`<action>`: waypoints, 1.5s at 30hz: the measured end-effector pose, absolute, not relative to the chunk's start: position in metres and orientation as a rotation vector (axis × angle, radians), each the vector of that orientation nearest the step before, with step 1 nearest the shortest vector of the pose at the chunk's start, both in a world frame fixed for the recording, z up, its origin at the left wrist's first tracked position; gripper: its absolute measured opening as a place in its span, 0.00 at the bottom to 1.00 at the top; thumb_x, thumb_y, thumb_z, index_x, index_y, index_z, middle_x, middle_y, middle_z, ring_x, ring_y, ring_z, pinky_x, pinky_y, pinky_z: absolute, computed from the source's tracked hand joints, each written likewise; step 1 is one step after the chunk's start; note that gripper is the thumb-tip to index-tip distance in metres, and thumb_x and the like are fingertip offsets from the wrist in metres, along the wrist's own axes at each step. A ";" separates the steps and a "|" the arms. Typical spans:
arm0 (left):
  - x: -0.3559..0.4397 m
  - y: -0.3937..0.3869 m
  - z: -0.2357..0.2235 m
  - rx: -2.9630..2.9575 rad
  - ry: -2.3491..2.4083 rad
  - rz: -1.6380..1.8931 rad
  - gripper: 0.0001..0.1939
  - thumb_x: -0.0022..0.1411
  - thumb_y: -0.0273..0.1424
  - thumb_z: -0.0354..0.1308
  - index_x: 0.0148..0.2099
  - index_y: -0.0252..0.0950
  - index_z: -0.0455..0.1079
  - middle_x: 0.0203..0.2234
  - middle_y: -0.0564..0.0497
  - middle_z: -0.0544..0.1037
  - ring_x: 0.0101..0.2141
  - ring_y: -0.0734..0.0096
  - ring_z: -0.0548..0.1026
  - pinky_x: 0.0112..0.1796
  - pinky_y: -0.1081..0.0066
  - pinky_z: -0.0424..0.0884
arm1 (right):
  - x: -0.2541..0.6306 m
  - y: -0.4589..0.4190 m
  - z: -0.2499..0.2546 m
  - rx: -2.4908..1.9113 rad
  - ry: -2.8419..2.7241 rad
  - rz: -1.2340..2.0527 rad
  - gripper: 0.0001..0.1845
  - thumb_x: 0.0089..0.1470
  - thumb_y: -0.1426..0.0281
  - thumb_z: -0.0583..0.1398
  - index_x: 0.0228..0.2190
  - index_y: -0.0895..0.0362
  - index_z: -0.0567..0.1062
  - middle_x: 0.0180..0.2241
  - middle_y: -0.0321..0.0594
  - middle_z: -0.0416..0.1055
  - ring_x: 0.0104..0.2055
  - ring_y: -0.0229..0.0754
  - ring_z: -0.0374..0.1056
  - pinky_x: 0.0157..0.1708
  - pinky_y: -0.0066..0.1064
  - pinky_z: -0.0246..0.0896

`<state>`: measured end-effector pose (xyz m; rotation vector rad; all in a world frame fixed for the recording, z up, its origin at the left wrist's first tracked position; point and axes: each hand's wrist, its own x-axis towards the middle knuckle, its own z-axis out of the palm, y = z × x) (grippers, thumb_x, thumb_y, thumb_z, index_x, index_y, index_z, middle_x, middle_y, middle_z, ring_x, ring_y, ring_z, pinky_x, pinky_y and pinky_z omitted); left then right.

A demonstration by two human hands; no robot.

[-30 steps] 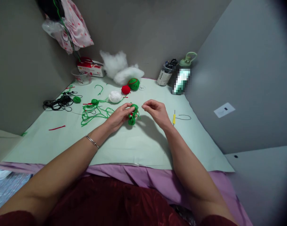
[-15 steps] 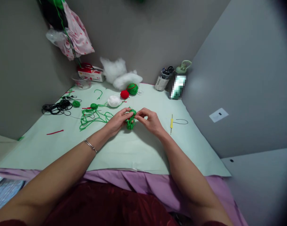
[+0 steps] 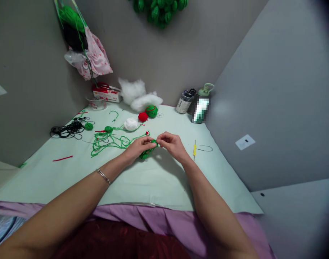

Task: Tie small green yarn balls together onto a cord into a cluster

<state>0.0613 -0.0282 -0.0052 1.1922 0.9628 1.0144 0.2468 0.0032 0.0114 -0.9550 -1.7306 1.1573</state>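
Note:
A small green crocheted piece (image 3: 146, 154) rests on the pale green table cover (image 3: 153, 180) between my two hands. My left hand (image 3: 139, 148) is closed around its left side, a thin bracelet on that wrist. My right hand (image 3: 172, 144) pinches its top right edge with fingertips pressed together. A strand of green yarn runs from the piece leftward into a loose tangle of green yarn (image 3: 107, 140).
Behind lie a white yarn ball (image 3: 131, 124), a red ball (image 3: 143, 116), a green ball (image 3: 151, 111), white stuffing (image 3: 139, 95). A yellow-handled crochet hook (image 3: 194, 150) lies right of my hands. Black cords (image 3: 66, 129) lie left; a cup of tools (image 3: 184, 103) and bottle (image 3: 203, 104) stand at the back.
My right hand came in from apart and pinched the green piece. The piece now sits lower and flatter. The view has tilted upward.

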 end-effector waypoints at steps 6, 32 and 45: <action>0.062 -0.028 -0.004 1.170 0.967 0.962 0.19 0.54 0.45 0.68 0.39 0.35 0.75 0.27 0.53 0.71 0.26 0.75 0.65 0.28 0.72 0.57 | 0.245 0.003 0.013 -1.010 -1.548 1.218 0.13 0.47 0.60 0.68 0.27 0.57 0.77 0.24 0.34 0.70 0.26 0.35 0.62 0.31 0.30 0.60; 0.061 -0.024 -0.016 1.245 1.023 0.940 0.20 0.56 0.48 0.66 0.36 0.35 0.74 0.26 0.53 0.70 0.26 0.74 0.63 0.27 0.72 0.55 | 0.254 0.006 0.011 -0.931 -1.701 1.457 0.17 0.49 0.56 0.69 0.29 0.58 0.77 0.25 0.34 0.70 0.28 0.36 0.64 0.34 0.30 0.60; 0.063 -0.025 -0.016 1.207 0.974 0.975 0.17 0.59 0.46 0.64 0.35 0.36 0.71 0.25 0.54 0.69 0.27 0.73 0.66 0.29 0.72 0.60 | 0.250 0.009 0.005 -0.946 -1.460 1.513 0.19 0.44 0.55 0.71 0.28 0.57 0.76 0.27 0.36 0.74 0.28 0.36 0.66 0.31 0.30 0.62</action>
